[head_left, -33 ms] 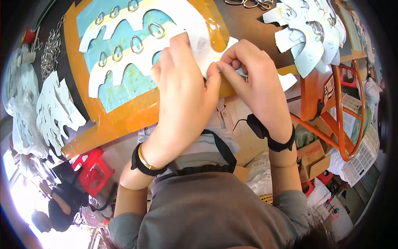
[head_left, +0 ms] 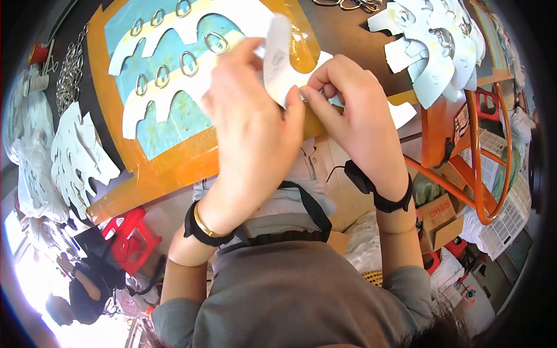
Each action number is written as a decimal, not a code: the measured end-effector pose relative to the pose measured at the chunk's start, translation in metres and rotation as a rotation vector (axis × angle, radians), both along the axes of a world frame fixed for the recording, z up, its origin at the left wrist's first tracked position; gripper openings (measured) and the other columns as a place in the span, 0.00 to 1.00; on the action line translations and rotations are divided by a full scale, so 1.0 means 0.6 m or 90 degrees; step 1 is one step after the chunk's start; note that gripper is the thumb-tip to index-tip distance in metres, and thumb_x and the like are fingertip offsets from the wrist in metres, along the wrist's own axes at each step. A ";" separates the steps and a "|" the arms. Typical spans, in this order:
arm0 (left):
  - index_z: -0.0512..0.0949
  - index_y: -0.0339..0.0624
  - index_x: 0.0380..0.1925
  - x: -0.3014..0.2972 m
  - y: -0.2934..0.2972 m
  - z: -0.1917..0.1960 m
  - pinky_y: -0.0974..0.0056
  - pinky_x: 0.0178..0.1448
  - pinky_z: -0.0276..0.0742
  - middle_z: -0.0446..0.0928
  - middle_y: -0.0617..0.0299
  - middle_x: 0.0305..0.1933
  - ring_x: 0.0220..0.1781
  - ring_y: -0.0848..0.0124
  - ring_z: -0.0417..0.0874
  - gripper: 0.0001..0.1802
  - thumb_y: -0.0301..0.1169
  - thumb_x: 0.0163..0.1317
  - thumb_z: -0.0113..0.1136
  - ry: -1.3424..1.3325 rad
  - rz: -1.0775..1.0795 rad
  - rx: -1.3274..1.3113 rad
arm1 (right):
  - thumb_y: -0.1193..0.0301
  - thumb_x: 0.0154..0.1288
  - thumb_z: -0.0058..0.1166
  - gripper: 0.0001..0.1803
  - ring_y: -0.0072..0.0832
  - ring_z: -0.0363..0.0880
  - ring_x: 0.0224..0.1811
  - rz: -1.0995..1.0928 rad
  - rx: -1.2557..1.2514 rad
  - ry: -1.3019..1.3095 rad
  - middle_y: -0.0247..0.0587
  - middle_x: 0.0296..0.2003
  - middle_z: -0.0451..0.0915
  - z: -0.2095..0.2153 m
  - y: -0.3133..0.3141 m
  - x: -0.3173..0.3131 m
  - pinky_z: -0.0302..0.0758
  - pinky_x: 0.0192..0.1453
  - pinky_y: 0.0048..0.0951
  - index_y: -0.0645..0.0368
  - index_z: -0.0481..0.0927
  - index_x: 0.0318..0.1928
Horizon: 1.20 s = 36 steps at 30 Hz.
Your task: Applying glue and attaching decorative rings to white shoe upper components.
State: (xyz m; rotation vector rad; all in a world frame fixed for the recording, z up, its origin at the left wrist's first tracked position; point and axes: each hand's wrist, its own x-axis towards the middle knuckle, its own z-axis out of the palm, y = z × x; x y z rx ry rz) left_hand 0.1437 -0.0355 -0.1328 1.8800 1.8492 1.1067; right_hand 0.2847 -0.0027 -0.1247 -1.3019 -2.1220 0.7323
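Both hands work on a white scalloped cut-out piece [head_left: 279,78] at the right of the taped blue sheet [head_left: 180,119]. My left hand [head_left: 246,110] is closed about its near end, thumb pressed there, the other fingers blurred. Beside those fingers a strip of the piece stands curled upward. My right hand [head_left: 351,95] pinches the same piece between thumb and forefinger, right by the left thumb. The piece's other end sticks out past my right wrist. Oval metal rings [head_left: 189,62] sit along two white scalloped strips [head_left: 138,119] left of my left hand.
At the far right lies a pile of white cut-outs with rings [head_left: 432,46]. More white cut-outs [head_left: 81,156] and linked metal rings [head_left: 71,72] are at the left. An orange metal frame [head_left: 476,168] stands at right, a red stool [head_left: 130,240] lower left. Another person [head_left: 87,290] sits beyond.
My left fingers have lifted and drawn back a little, and a strip of the white piece now curls up beside them. My right hand has barely moved.
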 end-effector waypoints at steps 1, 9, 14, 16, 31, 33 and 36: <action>0.60 0.33 0.57 -0.003 0.000 -0.006 0.53 0.52 0.56 0.65 0.51 0.48 0.49 0.58 0.67 0.36 0.21 0.45 0.62 -0.033 0.028 0.049 | 0.74 0.54 0.56 0.06 0.37 0.72 0.27 0.009 0.016 -0.016 0.38 0.25 0.73 -0.001 0.000 -0.001 0.62 0.33 0.33 0.59 0.72 0.28; 0.80 0.45 0.29 -0.027 0.004 0.010 0.65 0.50 0.58 0.77 0.67 0.28 0.41 0.69 0.75 0.08 0.22 0.47 0.63 0.188 -0.149 0.075 | 0.74 0.54 0.55 0.06 0.37 0.72 0.27 0.026 -0.015 -0.043 0.39 0.25 0.72 0.007 0.006 0.005 0.62 0.33 0.34 0.58 0.71 0.28; 0.77 0.44 0.39 -0.058 -0.011 0.008 0.62 0.51 0.57 0.75 0.70 0.36 0.44 0.71 0.75 0.19 0.27 0.41 0.60 0.250 -0.243 0.042 | 0.78 0.54 0.56 0.07 0.30 0.68 0.23 0.016 -0.034 -0.058 0.38 0.23 0.69 0.007 0.007 0.004 0.64 0.32 0.27 0.61 0.70 0.27; 0.77 0.43 0.40 -0.060 -0.012 0.013 0.63 0.50 0.58 0.76 0.70 0.38 0.44 0.72 0.75 0.20 0.28 0.41 0.60 0.262 -0.261 0.042 | 0.79 0.54 0.57 0.08 0.27 0.65 0.22 0.033 -0.081 -0.005 0.37 0.23 0.68 0.007 0.011 0.007 0.63 0.28 0.25 0.62 0.69 0.28; 0.80 0.50 0.44 -0.045 -0.034 0.015 0.66 0.49 0.56 0.76 0.66 0.47 0.47 0.70 0.74 0.23 0.26 0.43 0.61 0.329 -0.228 0.004 | 0.80 0.54 0.57 0.09 0.29 0.68 0.23 0.078 -0.136 -0.049 0.39 0.24 0.68 0.023 0.027 0.006 0.66 0.27 0.26 0.65 0.68 0.29; 0.80 0.51 0.44 -0.042 -0.036 0.014 0.65 0.50 0.56 0.76 0.65 0.47 0.48 0.70 0.74 0.23 0.27 0.43 0.60 0.357 -0.219 0.023 | 0.80 0.54 0.57 0.09 0.29 0.67 0.23 0.092 -0.122 -0.060 0.39 0.24 0.68 0.025 0.030 0.008 0.65 0.27 0.26 0.64 0.67 0.29; 0.79 0.51 0.44 -0.037 -0.037 0.012 0.64 0.50 0.56 0.75 0.65 0.48 0.48 0.70 0.74 0.22 0.27 0.44 0.60 0.387 -0.216 0.029 | 0.80 0.54 0.56 0.09 0.28 0.66 0.24 0.083 -0.121 -0.070 0.39 0.24 0.67 0.035 0.031 0.006 0.64 0.27 0.24 0.63 0.68 0.30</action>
